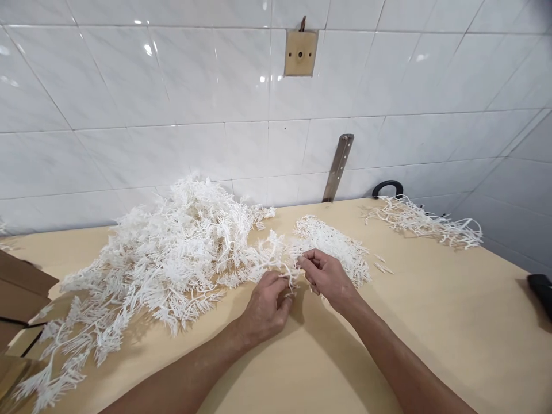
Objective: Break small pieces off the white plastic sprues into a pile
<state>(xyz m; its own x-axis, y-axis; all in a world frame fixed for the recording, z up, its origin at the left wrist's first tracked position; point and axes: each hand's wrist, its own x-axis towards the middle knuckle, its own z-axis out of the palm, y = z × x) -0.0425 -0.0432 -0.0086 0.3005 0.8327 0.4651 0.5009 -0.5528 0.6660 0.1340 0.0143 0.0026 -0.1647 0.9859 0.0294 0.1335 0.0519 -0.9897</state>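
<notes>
Near the middle of the table, my left hand point(269, 305) is closed around the lower end of a white plastic branch point(276, 259). My right hand point(325, 276) has its thumb and forefinger pinched together at the branch's right side, where the exact contact is too small to make out. To the left lies a large heap of white feathery branches point(172, 247). Behind and partly under my right hand spreads a pile of small white pieces point(334, 244), with a few loose bits point(382, 265) at its right.
Bare white stems point(426, 221) lie at the back right, by a black curved handle point(388, 187). A metal strip point(338, 167) leans on the tiled wall point(194, 75). A cardboard box point(21, 287) stands left, a black object point(541, 290) at the table's point(452, 322) right.
</notes>
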